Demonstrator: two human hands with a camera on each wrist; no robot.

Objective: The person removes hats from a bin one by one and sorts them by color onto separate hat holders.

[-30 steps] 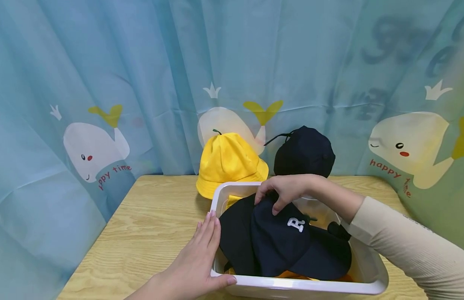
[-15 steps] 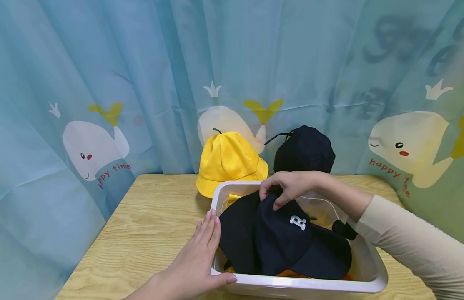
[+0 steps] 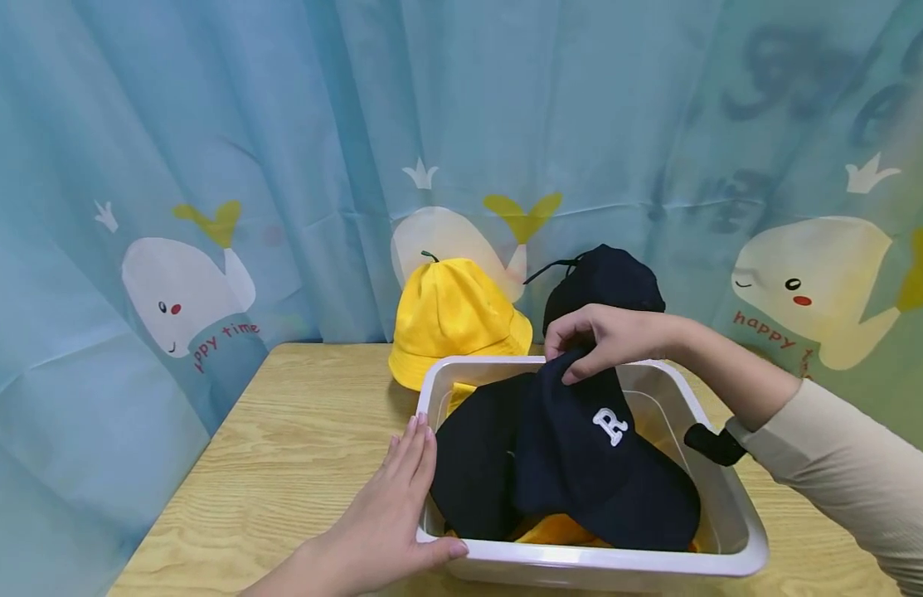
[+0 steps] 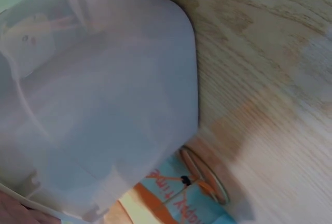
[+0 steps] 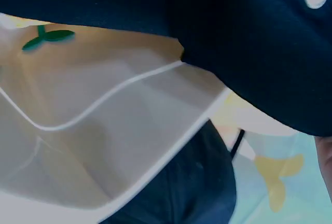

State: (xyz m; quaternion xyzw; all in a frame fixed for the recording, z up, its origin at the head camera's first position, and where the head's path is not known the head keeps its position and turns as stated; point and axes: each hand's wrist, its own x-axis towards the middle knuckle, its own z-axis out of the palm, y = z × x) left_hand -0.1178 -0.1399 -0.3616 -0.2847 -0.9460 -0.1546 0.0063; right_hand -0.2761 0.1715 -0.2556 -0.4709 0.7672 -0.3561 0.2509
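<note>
A navy baseball cap (image 3: 580, 473) with a white R rises partly out of a white plastic bin (image 3: 603, 562). My right hand (image 3: 618, 336) pinches the top of its crown between thumb and fingers. My left hand (image 3: 375, 510) rests on the bin's front left corner, fingers straight along the left side and thumb on the front rim. Left of the navy cap, a black cap (image 3: 472, 464) lies in the bin, with orange fabric (image 3: 556, 529) low beside it. In the right wrist view, the lifted cap (image 5: 254, 42) hangs over the bin, where a green sprout (image 5: 58, 36) shows.
Behind the bin, a yellow bucket hat (image 3: 457, 323) and a dark cap (image 3: 603, 278) stand on the wooden table (image 3: 304, 414). A blue curtain (image 3: 304, 124) with whale prints hangs at the back. The left wrist view shows the bin's outer wall (image 4: 119, 89).
My right hand has moved up and to the right, raising the navy cap's crown and uncovering more of the black cap and orange fabric. My left hand stays at the bin's corner.
</note>
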